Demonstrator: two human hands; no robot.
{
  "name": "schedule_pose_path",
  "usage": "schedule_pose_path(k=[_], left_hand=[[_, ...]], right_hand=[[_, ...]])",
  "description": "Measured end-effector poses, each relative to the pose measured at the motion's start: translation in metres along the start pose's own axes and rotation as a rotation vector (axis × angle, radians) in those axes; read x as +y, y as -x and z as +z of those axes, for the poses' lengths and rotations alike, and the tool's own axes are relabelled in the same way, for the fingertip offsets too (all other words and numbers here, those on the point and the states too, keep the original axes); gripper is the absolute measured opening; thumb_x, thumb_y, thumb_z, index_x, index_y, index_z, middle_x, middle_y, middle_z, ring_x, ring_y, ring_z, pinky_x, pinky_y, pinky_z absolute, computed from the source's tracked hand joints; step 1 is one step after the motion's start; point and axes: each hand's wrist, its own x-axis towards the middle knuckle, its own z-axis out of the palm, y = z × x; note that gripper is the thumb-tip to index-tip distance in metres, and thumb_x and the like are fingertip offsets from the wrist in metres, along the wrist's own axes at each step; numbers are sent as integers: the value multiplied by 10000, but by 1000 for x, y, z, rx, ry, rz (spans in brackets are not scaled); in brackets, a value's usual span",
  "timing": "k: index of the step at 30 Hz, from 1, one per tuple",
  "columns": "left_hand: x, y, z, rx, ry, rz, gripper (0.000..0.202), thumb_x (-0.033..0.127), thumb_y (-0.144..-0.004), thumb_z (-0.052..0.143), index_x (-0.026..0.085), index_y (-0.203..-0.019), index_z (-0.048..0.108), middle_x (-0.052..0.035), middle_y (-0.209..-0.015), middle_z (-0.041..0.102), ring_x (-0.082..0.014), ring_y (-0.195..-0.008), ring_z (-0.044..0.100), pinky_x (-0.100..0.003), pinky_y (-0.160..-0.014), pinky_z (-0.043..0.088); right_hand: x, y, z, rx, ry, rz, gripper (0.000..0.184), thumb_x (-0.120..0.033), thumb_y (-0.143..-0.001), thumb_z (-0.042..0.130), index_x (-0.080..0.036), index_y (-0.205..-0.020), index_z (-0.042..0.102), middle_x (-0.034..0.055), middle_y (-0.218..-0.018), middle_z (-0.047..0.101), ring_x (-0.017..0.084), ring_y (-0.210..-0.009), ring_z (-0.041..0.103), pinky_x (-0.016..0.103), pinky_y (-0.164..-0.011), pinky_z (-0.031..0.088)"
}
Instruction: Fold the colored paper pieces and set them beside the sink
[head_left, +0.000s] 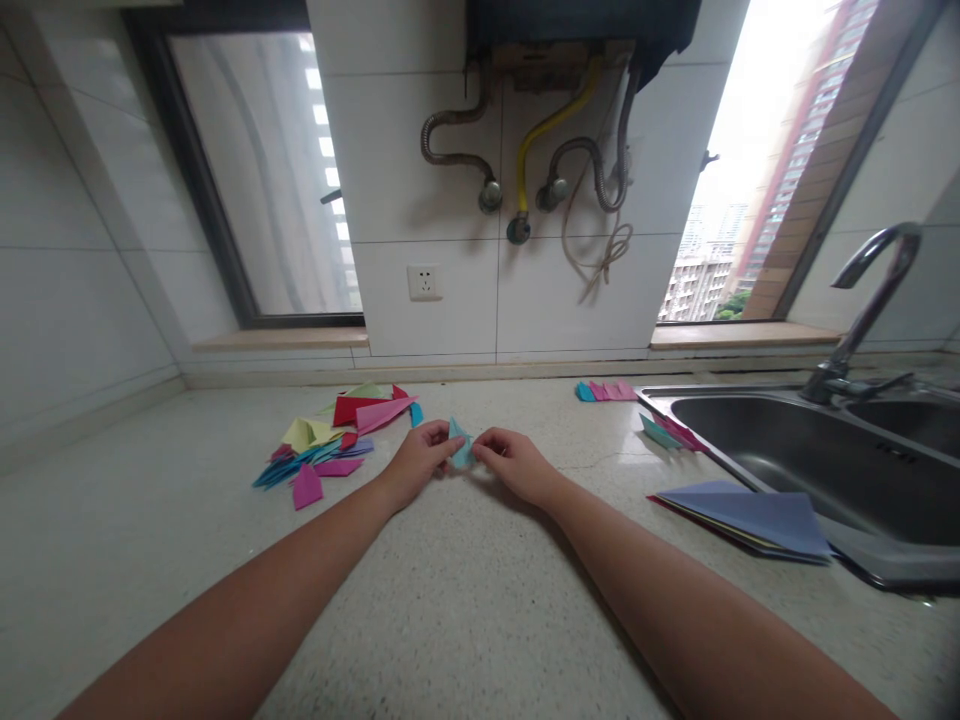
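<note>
Between my two hands is a small piece of light blue folded paper (460, 445), raised a little over the countertop. My left hand (425, 455) pinches its left side between thumb and fingers. On the other side, the fingertips of my right hand (510, 460) are closed on the paper's right edge. The exact folds are too small to make out. Left of my left hand lies a loose heap of coloured folded papers (319, 450) in pink, red, yellow, green and blue.
A steel sink (750, 440) with a curved faucet (874, 300) is set into the countertop (450, 620) at right. By its near edge lies a stack of folded paper sheets (750, 515). Small folded pieces (667, 432) and a row of pink and blue ones (606, 391) lie behind.
</note>
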Motion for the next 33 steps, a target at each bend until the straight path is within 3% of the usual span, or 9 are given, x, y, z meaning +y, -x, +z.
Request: schedule_pose_path(k=[5, 11, 22, 26, 33], left_hand=[[-1, -1, 1, -26, -14, 30, 326, 450, -758, 715, 139, -837, 653, -16, -722, 613, -98, -583, 541, -208, -507, 453], [0, 0, 2, -41, -25, -13, 352, 458, -742, 723, 148, -894, 658, -27, -749, 630, -110, -596, 552, -204, -483, 440], [-4, -2, 2, -44, 1, -97, 371, 418, -711, 747, 146, -945, 654, -51, -770, 624, -152, -694, 601, -190, -465, 436], [-4, -2, 3, -22, -11, -106, 373, 417, -725, 736, 142, -959, 643, -58, -794, 626, -154, -700, 605, -196, -464, 451], [0, -1, 9, -10, -1, -108, 369, 445, -736, 718, 137, -926, 643, -53, -768, 621, -163, -714, 618, -193, -467, 449]], right_hand=[[4, -2, 4, -36, 10, 27, 253, -398, -855, 583, -166, -838, 682, 20, -756, 671, 125, -662, 536, 244, -610, 381], [5, -3, 3, 18, 42, 31, 229, -370, -844, 577, -165, -795, 667, 7, -706, 642, 120, -629, 509, 240, -584, 359], [4, -6, -8, 80, 57, 88, 278, -391, -867, 523, -168, -801, 675, 40, -758, 686, 148, -687, 566, 272, -661, 397], [11, -10, -25, 197, 21, 158, 297, -390, -867, 488, -166, -806, 673, 59, -768, 694, 155, -672, 578, 280, -656, 411], [43, -17, -60, 449, -47, 198, 321, -401, -832, 457, -164, -855, 672, 68, -773, 698, 177, -685, 594, 292, -648, 427]])
